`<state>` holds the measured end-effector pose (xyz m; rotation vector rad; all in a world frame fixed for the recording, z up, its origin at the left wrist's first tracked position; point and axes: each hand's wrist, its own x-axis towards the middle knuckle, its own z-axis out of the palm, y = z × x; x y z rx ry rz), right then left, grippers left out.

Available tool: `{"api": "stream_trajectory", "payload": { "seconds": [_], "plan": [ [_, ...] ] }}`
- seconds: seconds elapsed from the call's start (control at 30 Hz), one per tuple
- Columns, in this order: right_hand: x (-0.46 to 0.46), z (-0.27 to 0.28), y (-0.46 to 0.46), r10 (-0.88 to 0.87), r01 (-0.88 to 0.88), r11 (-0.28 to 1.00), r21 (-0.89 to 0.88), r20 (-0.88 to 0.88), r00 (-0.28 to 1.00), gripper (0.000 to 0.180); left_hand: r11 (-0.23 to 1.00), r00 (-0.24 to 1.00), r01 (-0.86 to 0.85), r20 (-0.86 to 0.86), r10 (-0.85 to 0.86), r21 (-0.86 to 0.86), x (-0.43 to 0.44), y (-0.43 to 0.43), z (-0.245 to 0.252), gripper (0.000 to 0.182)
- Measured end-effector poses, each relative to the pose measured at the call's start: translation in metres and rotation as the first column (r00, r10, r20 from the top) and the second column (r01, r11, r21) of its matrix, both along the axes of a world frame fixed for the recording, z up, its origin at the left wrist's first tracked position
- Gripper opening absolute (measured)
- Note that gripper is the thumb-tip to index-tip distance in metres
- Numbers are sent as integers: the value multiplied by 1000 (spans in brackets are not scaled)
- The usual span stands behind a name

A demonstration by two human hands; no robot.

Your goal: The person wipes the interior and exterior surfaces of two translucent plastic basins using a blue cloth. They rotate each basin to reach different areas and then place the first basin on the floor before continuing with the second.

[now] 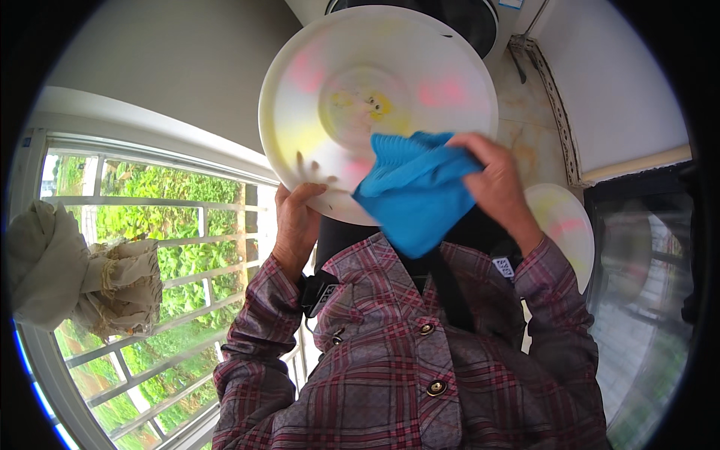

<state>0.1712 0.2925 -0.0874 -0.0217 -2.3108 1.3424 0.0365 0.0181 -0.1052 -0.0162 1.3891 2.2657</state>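
A large white plastic basin [388, 62] with pink and yellow patches is raised before me, its round base near the middle. My left hand [298, 211] grips its lower-left rim, thumb on the near side; dark finger shapes show through the wall. Bunched in my right hand [495, 180] is a blue cloth [422, 197], its ribbed edge uppermost and a corner hanging down. The cloth overlaps the basin's lower-right part; whether it presses on the surface I cannot tell. My right fingers are partly hidden behind the cloth and blurred.
A second similar basin [562, 225] stands low on the right, beside a dark glass-fronted door or panel [641, 292]. To the left is a barred window [169, 253] with a tied curtain [84, 275]. Behind the raised basin shows a dark round object [472, 22].
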Motion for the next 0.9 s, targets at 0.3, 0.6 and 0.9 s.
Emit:
{"api": "stream_trajectory", "payload": {
  "seconds": [0.3, 0.6, 0.9],
  "plan": [
    [16, -6, -32, -12, -135, 930, 341, 398, 917, 18, 999, 1000, -20, 1, 20, 25, 8, 10, -10, 52],
    [-28, -10, -96, 307, -341, 935, 99, 255, 917, 19, 996, 998, 55, 26, -57, 72, 22, 20, -11, 43],
    [23, -36, -8, -161, -306, 610, 731, 493, 855, 11, 989, 990, 43, -125, -61, -143, 16, 7, -1, 44]
  ]
}}
